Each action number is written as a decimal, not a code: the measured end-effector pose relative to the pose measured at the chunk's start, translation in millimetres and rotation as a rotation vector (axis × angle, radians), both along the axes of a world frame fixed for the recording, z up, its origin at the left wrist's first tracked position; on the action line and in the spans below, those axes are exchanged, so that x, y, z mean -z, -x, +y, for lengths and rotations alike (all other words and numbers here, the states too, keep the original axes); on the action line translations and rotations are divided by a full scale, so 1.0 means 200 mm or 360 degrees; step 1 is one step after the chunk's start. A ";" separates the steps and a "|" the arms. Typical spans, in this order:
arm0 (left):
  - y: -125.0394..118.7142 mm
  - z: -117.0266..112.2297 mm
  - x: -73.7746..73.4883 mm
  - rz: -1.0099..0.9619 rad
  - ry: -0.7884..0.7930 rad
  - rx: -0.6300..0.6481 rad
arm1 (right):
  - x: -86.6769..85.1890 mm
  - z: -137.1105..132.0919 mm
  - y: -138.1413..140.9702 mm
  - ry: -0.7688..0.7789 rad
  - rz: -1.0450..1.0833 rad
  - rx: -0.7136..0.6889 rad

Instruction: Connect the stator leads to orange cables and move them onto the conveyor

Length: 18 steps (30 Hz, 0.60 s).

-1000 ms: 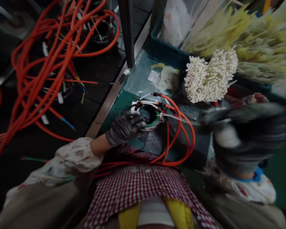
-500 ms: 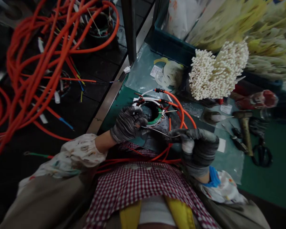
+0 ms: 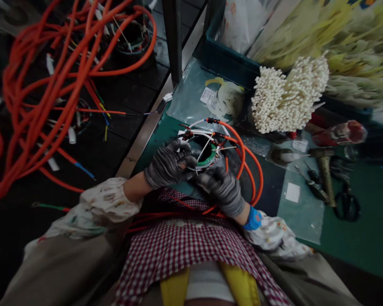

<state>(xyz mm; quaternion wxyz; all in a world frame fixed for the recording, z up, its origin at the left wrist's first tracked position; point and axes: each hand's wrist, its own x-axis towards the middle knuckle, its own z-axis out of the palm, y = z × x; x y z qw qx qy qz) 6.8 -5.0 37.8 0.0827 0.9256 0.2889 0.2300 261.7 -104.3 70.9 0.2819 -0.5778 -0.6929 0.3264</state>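
Note:
A ring-shaped motor stator (image 3: 207, 161) with a green inner edge sits on the bench before me, orange cables joined to its far side. My left hand (image 3: 170, 163), in a grey striped glove, is closed on the stator's left rim. My gloved right hand (image 3: 221, 189) is at the near edge of the ring, fingers pinched together at a thin white cord (image 3: 205, 147). That cord crosses the ring's opening; its end by my right fingertips is hard to make out. Orange cables (image 3: 258, 174) loop round to the right of the stator.
A tangle of orange cables (image 3: 64, 76) and other stators (image 3: 132, 40) are at the left. Bundled white sleeves (image 3: 284, 100) lie behind, near a dark bin (image 3: 230, 59). Rightward are a hammer (image 3: 325, 174), scissors (image 3: 347, 202) and a red can (image 3: 341, 132). A metal post (image 3: 172, 42) stands behind.
My right hand has come left and in towards the stator from out at the right. The white cord, stretched rightward before, now crosses the opening. My left hand stays on the rim.

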 end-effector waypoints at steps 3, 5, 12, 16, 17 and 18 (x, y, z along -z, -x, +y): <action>0.01 0.03 0.03 -0.0129 -0.0039 0.0038 | 0.04 0.16 0.04 -0.0172 -0.0164 0.0146; 0.01 0.04 0.05 -0.0191 -0.0061 0.0032 | 0.03 0.22 0.07 -0.0225 -0.0291 0.0170; 0.01 0.05 0.07 -0.0324 -0.0110 0.0123 | -0.07 0.28 0.07 -0.0105 0.0553 0.0125; 0.01 0.05 0.08 -0.0348 -0.0170 0.0071 | -0.10 0.27 0.03 -0.0014 0.0669 0.0001; 0.00 0.05 0.08 -0.0350 -0.0178 0.0065 | -0.10 0.27 0.02 -0.0054 0.0648 0.0006; 0.00 0.05 0.08 -0.0341 -0.0186 0.0060 | -0.09 0.27 0.02 -0.0092 0.0624 0.0026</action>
